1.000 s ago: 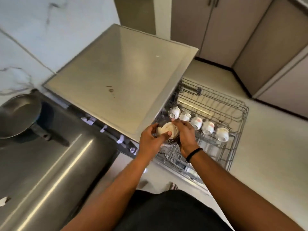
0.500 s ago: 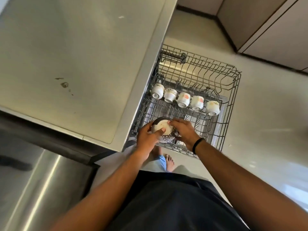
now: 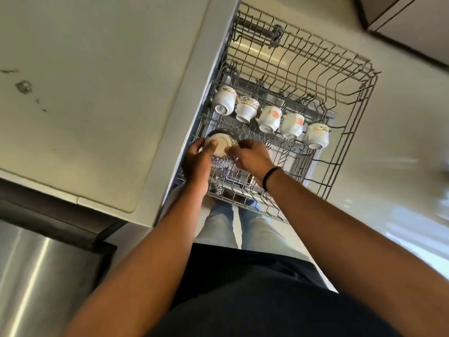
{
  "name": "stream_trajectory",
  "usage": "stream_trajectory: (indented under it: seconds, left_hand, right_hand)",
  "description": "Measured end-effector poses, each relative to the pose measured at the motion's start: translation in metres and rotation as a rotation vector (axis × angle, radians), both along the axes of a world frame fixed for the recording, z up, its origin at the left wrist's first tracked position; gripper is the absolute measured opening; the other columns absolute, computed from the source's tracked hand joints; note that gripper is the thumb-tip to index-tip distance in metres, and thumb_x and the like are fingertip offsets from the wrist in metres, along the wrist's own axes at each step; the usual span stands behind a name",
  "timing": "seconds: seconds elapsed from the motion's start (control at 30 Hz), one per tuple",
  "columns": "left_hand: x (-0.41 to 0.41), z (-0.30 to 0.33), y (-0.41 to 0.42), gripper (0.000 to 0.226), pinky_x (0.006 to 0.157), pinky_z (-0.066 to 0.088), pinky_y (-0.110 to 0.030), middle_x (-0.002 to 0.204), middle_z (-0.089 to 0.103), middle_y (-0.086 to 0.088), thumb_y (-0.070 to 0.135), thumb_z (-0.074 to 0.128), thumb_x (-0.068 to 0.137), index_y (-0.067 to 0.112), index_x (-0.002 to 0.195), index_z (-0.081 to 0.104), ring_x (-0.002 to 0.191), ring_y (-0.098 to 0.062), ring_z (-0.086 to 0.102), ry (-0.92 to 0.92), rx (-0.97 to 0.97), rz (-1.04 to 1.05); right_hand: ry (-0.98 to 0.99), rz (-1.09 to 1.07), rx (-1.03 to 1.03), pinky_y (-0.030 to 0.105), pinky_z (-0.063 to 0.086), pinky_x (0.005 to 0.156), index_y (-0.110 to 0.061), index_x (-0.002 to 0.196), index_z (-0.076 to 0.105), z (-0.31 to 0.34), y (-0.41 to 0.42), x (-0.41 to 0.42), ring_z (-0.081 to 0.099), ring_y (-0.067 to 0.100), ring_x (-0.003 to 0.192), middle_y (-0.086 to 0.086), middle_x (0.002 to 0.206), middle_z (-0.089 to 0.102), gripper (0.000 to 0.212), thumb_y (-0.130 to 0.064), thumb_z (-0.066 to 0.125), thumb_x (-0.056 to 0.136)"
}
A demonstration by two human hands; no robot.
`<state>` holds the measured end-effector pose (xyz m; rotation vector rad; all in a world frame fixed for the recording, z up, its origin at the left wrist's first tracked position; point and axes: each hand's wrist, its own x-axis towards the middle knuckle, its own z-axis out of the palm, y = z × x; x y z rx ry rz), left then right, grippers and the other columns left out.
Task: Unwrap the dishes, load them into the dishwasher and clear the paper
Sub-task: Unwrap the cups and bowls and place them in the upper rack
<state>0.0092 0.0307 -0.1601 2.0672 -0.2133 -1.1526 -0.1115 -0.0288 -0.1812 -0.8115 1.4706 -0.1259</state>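
No text, brand or number can be read anywhere in the head view. The only mark that looks like print is a small dark stamp on the upturned base of the leftmost cup in the wire rack, and it is too small and blurred to make out. The other cups carry only painted floral and gilt patterns, not lettering

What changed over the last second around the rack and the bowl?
Both hands, left and right, lowered the upturned bowl into the rack, near its counter-side edge. Neither grip was released. The five cups stayed in their row.
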Motion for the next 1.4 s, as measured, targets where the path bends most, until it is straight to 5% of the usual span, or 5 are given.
stream_trajectory:
  seconds: [0.23, 0.6, 0.83, 1.03, 1.4]
  left_hand:
    - [0.009, -0.014, -0.028, 0.057, 0.100, 0.051, -0.044, 0.126, 0.068, -0.016, 0.043, 0.070, 0.091, 0.012, 0.137, 0.060, 0.115, -0.030, 0.064, 0.064, 0.029, 0.104]
    - [0.011, -0.062, -0.026, 0.072, 0.106, 0.048, -0.050, 0.131, 0.065, -0.014, 0.054, 0.078, 0.078, 0.010, 0.133, 0.062, 0.121, -0.027, 0.062, 0.093, 0.050, 0.277]
    - [0.008, -0.045, -0.046, 0.043, 0.113, 0.040, -0.047, 0.145, 0.053, -0.018, 0.023, 0.055, 0.103, 0.005, 0.142, 0.051, 0.130, -0.029, 0.054, 0.196, 0.051, 0.305]
    - [0.008, -0.052, -0.056, 0.054, 0.110, 0.044, -0.049, 0.124, 0.064, -0.014, 0.038, 0.071, 0.093, 0.001, 0.131, 0.061, 0.124, -0.028, 0.057, 0.148, 0.044, 0.338]
    - [0.008, -0.066, -0.053, 0.061, 0.105, 0.047, -0.048, 0.135, 0.061, -0.019, 0.042, 0.071, 0.089, 0.001, 0.132, 0.059, 0.122, -0.037, 0.060, 0.157, 0.036, 0.341]
  right_hand:
    - [0.001, 0.037, -0.009, 0.041, 0.061, 0.088, -0.005, 0.137, 0.057, -0.040, -0.037, 0.030, 0.070, 0.020, 0.093, 0.007, 0.109, 0.072, 0.065, -0.022, 0.084, 0.080]
    - [0.101, 0.125, -0.055, 0.017, 0.041, 0.044, -0.007, 0.085, 0.072, -0.081, -0.049, 0.049, 0.047, 0.009, 0.051, -0.001, 0.064, 0.061, 0.013, -0.014, 0.081, 0.079]
    - [0.118, 0.098, -0.109, 0.037, 0.063, 0.069, -0.009, 0.088, 0.075, -0.087, -0.047, 0.056, 0.072, 0.025, 0.078, 0.006, 0.082, 0.076, 0.020, -0.020, 0.084, 0.073]
    - [0.136, -0.017, -0.102, 0.025, 0.046, 0.052, -0.014, 0.069, 0.067, -0.081, -0.055, 0.061, 0.053, 0.014, 0.054, -0.004, 0.058, 0.059, 0.015, -0.020, 0.081, 0.068]
    - [0.144, -0.001, -0.017, 0.036, 0.061, 0.073, -0.011, 0.102, 0.057, -0.087, -0.063, 0.061, 0.066, 0.023, 0.089, 0.006, 0.097, 0.066, 0.033, -0.010, 0.077, 0.075]
